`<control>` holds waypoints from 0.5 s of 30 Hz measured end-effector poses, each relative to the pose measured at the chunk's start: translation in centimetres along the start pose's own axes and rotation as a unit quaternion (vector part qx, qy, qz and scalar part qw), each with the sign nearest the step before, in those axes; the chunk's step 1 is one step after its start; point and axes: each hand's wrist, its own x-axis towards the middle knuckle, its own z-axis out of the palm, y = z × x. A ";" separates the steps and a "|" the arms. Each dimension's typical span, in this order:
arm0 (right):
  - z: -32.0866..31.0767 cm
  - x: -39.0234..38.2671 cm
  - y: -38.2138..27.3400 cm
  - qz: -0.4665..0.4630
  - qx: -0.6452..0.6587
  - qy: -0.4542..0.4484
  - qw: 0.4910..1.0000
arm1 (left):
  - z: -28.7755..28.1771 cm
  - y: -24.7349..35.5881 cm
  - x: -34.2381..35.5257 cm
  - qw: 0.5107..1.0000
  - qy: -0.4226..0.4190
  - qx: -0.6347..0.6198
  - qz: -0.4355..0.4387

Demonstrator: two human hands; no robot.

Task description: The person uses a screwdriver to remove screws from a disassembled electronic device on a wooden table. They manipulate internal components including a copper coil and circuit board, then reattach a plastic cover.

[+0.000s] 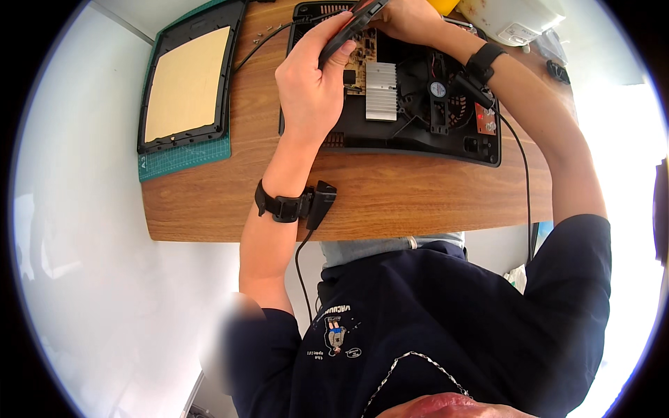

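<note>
My left hand (311,83) is closed round a slab-shaped black handheld device with a red part (346,40), tilted up at the top edge of the view. Beside its upper end, my right hand (406,19) has its fingers curled in; the device and the picture's edge partly hide them. Below both hands lies the opened black housing of an appliance (418,141). Inside it are a tan circuit board (362,52), a silver finned heat sink (381,92), a black fan (437,89) and a small reddish board (486,120) with a lit red spot.
On the left, a black cover with a cream panel (188,83) rests on a green cutting mat (191,155). Small screws (261,33) lie near a black cable (258,47). A white container (512,21) stands at the back right. The wooden table's (334,209) front edge is near my body.
</note>
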 end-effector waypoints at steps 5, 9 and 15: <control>-0.1 -0.3 0.9 -0.025 -0.028 -0.063 0.997 | 0.0 0.3 0.0 1.000 -0.001 0.018 -0.010; -0.4 -0.1 -0.1 0.049 -0.035 -0.077 0.995 | 0.0 -0.1 0.0 1.000 0.004 0.011 0.014; 0.0 -0.5 0.5 -0.025 -0.031 -0.056 0.998 | 0.0 0.1 0.1 1.000 0.002 0.015 0.005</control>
